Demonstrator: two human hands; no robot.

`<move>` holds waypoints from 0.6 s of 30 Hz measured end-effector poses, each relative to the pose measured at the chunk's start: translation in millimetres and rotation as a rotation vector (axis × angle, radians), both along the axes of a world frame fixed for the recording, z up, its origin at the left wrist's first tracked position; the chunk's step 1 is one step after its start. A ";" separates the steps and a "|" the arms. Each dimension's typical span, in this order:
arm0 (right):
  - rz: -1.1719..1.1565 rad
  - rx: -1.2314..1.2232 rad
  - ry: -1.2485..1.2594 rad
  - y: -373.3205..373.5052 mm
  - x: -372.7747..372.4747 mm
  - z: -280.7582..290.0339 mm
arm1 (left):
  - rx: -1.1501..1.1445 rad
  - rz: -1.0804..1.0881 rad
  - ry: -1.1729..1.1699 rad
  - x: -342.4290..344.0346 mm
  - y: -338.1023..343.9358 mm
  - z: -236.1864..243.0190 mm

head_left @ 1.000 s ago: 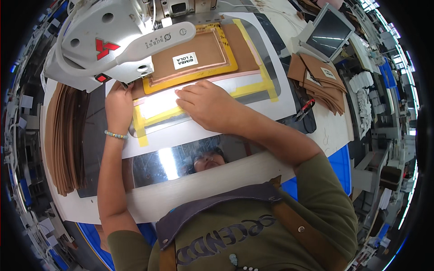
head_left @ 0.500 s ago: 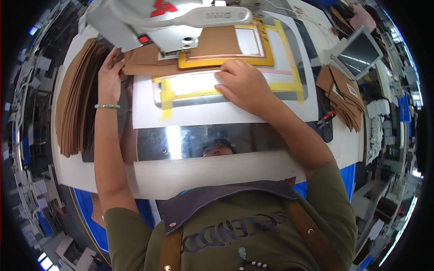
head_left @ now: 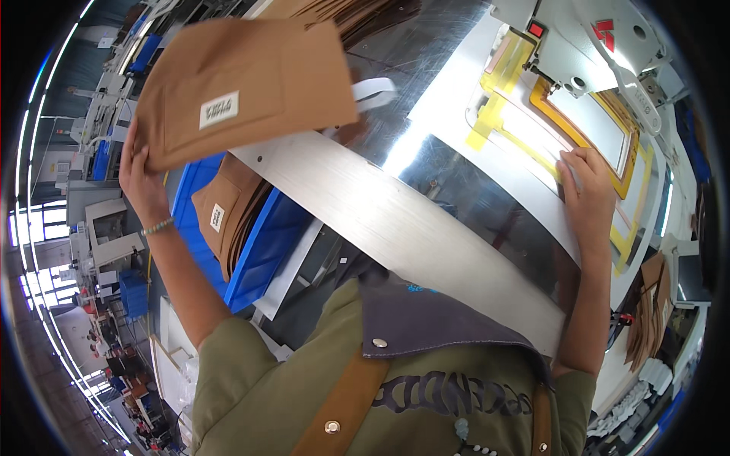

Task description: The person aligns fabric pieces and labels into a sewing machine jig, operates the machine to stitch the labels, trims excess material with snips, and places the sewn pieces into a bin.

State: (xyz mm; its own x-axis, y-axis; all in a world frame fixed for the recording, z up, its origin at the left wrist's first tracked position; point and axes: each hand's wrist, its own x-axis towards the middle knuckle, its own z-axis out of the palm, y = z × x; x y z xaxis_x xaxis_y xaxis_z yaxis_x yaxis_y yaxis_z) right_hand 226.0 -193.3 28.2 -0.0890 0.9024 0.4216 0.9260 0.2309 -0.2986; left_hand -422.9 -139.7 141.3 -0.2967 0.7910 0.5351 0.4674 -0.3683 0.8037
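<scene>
A brown fabric panel (head_left: 262, 72) with a stitched pocket and a small pale label hangs raised over the table's left end. My left hand (head_left: 144, 178) grips its near left corner, fingers partly behind the cloth. A white strap (head_left: 372, 93) sticks out past its right side. On the right, my right hand (head_left: 587, 178) has its fingers curled beside the yellow frame (head_left: 617, 182), over the white template sheet (head_left: 525, 156) edged with yellow tape. What its fingertips grip, if anything, is hidden. The sewing machine head (head_left: 589, 45) stands over the frame.
Below the raised panel, a blue bin (head_left: 262, 247) holds several labelled brown pieces (head_left: 228, 205). More brown pieces are stacked at the far edge (head_left: 365, 19) and at the right (head_left: 650, 311). A pale board (head_left: 380, 220) edges the table nearest me.
The view has turned left. My left hand has drawn the brown panel out from the machine and carried it left above the bin. My right hand stays near the yellow frame.
</scene>
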 end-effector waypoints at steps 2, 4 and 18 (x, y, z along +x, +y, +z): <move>0.000 -0.003 0.005 -0.5 1.6 -0.5 | -0.040 0.155 -0.104 -52.7 -42.3 -35.8; 0.006 -0.001 0.017 -0.3 2.7 -1.0 | -0.073 0.278 -0.186 -97.7 -94.0 -89.1; -0.001 -0.016 -0.007 0.7 6.9 -1.1 | -0.241 0.817 0.964 -73.5 -177.8 -203.9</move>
State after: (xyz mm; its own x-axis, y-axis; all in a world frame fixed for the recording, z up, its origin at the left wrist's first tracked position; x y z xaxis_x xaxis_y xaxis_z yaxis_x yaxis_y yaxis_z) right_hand 232.9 -192.6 27.2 -0.0911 0.9092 0.4063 0.9285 0.2251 -0.2955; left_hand -496.4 -317.5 -62.6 -0.3139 0.6702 0.6726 0.9138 0.4054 0.0226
